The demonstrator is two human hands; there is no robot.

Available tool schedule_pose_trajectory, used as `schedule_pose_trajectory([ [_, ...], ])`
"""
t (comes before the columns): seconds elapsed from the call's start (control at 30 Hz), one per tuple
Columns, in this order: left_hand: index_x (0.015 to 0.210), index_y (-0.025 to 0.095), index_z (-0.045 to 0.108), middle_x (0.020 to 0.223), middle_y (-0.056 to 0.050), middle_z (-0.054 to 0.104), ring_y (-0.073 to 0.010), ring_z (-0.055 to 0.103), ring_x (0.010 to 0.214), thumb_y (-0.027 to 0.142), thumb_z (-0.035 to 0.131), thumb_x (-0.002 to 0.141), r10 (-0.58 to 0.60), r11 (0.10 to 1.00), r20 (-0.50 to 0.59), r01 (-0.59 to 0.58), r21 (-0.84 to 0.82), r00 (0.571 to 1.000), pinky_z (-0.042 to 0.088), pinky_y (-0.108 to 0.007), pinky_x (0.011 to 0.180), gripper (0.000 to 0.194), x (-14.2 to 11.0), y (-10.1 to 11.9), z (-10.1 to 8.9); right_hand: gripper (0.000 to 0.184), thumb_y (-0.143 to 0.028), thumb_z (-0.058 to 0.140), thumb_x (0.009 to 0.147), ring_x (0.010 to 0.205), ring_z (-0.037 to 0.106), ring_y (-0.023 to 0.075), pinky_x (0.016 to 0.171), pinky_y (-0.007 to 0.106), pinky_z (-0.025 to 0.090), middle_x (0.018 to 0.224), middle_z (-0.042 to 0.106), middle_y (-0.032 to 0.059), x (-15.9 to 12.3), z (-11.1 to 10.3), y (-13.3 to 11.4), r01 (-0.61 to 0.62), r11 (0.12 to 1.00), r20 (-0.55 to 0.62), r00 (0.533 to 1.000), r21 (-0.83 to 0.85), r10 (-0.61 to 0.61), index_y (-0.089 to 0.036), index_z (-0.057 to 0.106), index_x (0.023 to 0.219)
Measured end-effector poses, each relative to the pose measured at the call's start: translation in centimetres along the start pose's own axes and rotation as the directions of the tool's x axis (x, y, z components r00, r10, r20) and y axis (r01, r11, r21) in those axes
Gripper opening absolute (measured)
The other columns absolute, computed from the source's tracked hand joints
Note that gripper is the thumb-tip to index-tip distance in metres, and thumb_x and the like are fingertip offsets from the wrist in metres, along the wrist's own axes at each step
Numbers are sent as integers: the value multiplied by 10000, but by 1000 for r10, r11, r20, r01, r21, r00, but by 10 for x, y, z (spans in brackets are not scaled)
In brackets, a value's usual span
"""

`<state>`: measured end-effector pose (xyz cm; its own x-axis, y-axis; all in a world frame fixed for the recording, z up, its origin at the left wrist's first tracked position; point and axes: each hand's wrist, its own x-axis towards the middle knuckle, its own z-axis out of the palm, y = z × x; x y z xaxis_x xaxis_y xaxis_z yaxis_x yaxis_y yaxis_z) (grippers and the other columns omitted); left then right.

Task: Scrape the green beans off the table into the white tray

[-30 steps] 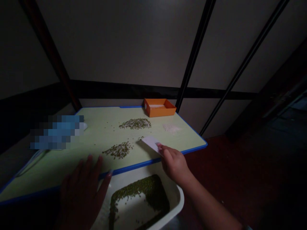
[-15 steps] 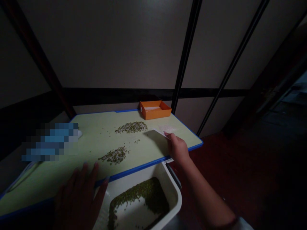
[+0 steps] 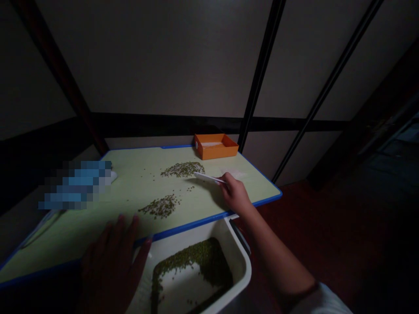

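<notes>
**Your right hand (image 3: 236, 195) has brought the white card (image 3: 209, 177) left to the far bean pile (image 3: 183, 169)**

You're pinching the card at its right end, and its left tip sits at the pile's near right edge; whether it touches the table (image 3: 131, 179) you can't tell. Half a second ago it was farther right, in front of the pale grains (image 3: 234, 173); a second ago it lay nearer you, its broad face showing, where now it looks thin. Your left hand (image 3: 109, 261), dim, rests with fingers spread at the near left edge, grasping nothing visible, as before. The near bean pile (image 3: 160, 206) lies just beyond it, unchanged. Below the table's near edge, the white tub (image 3: 244, 266) holds green beans (image 3: 218, 261) along its walls. At the far right stands the orange box (image 3: 221, 152).
</notes>
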<state>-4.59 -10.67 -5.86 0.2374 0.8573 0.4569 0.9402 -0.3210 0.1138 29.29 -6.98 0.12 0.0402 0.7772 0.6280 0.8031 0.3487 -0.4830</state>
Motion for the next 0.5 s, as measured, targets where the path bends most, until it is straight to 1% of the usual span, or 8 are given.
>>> schedule_pose_trajectory([
  [0.03,1526,183,377,1572,-205,429,-432,307,1499,405,263,945,-35,999,-27,36,24,999,302,-674,1157,632,1,5,-3,96,-278,490,918,703,717,214,611,262,489,859,784,78,2,1,-2,16,999,7,1000,30,-16,-256,535,836],
  [0.07,1504,155,411,1567,-228,427,-448,337,1478,424,266,949,-5,999,2,5,33,1000,323,-671,1142,633,3,9,-5,103,-280,485,921,719,722,212,620,263,497,878,788,83,3,1,-4,37,997,16,999,63,-38,-255,527,831],
  [0.13,1471,111,453,1554,-254,437,-456,353,1466,421,244,952,-35,999,-18,35,31,999,306,-671,1155,640,4,13,-7,108,-274,481,926,742,729,207,639,263,511,911,793,86,6,3,-8,75,990,44,996,117,-81,-252,520,828],
  [0.17,1485,118,439,1555,-248,439,-458,353,1467,415,241,951,-31,999,3,31,30,1000,307,-673,1152,642,4,13,-8,106,-268,486,927,747,731,205,644,263,515,913,794,84,7,4,-10,87,987,60,994,133,-96,-252,522,828],
  [0.23,1515,149,403,1570,-230,428,-457,338,1479,415,245,949,-11,999,28,10,34,1000,309,-678,1148,646,3,8,-6,95,-253,501,926,771,737,204,661,265,525,924,796,79,8,5,-14,96,983,96,989,159,-112,-250,533,837],
  [0.27,1534,164,373,1594,-221,398,-453,318,1493,422,255,951,9,999,49,-11,41,999,303,-674,1156,648,1,4,-4,87,-246,508,926,791,742,204,676,268,531,933,797,77,7,6,-16,97,980,112,987,173,-118,-249,540,845],
  [0.37,1552,157,336,1625,-233,336,-467,282,1506,425,264,958,48,997,45,-50,50,998,284,-671,1168,655,-2,-5,2,77,-240,510,933,863,761,210,731,285,557,977,803,84,4,6,-19,111,967,144,979,231,-147,-248,548,866],
  [0.5,1532,143,375,1619,-246,338,-479,303,1491,439,254,961,45,997,40,-47,55,998,297,-675,1154,654,-1,-5,4,87,-229,495,943,963,777,212,781,301,583,1039,808,97,-4,3,-20,139,936,160,967,323,-199,-256,513,862],
])
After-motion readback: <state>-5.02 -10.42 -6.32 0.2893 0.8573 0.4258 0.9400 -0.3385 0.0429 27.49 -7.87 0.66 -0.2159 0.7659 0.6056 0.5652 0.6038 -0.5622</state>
